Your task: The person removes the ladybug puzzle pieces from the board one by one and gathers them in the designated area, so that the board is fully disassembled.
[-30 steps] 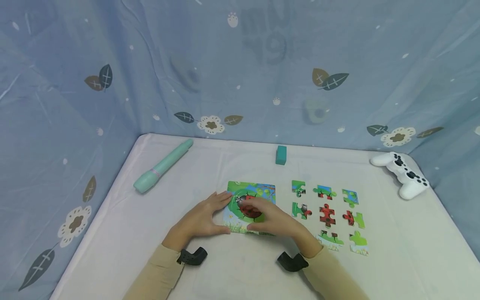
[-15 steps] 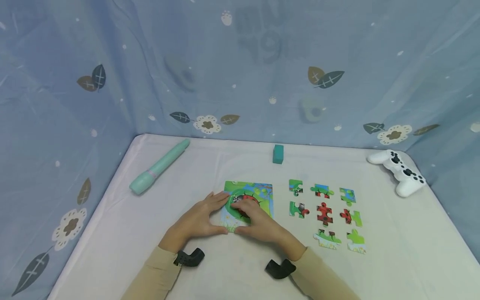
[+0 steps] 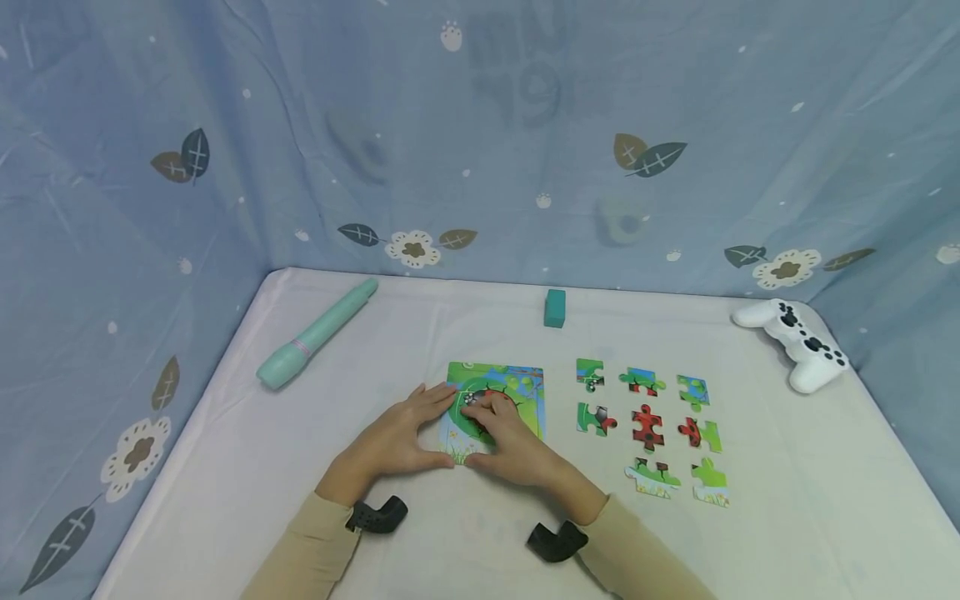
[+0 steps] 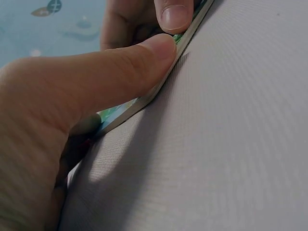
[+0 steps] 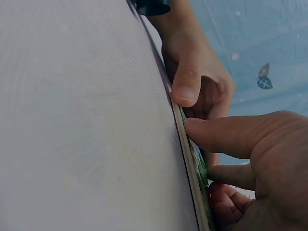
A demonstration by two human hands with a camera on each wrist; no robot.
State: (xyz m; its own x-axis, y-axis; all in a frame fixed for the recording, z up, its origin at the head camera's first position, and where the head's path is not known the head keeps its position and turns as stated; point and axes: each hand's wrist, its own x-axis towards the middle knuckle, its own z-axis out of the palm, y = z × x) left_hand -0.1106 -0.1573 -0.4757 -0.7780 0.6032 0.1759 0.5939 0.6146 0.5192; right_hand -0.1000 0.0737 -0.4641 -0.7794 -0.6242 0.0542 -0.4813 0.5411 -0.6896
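Note:
A square puzzle board (image 3: pixel 527 379) with a ladybug picture lies flat on the table, under both hands. My left hand (image 3: pixel 397 442) spreads along its left side, long fingers on the upper left and thumb at the front left corner. Reaching over the board from the right, my right hand (image 3: pixel 517 446) has bent fingers on the ladybug and its thumb at the front edge. Whatever lies beneath its palm is hidden, and I cannot tell if it pinches a piece. Up close in the right wrist view, the thumb (image 5: pixel 211 132) rests at the board's edge.
Several loose jigsaw pieces, among them a red one (image 3: pixel 647 427), are laid out in rows right of the board. A teal block (image 3: pixel 555 308) stands behind. A mint-green microphone-shaped object (image 3: pixel 318 333) lies back left, and a white game controller (image 3: pixel 795 343) back right.
My right hand has moved left across the board toward the left hand, its fingers bending more. The left hand keeps its place at the board's left side. The head view has shifted slightly.

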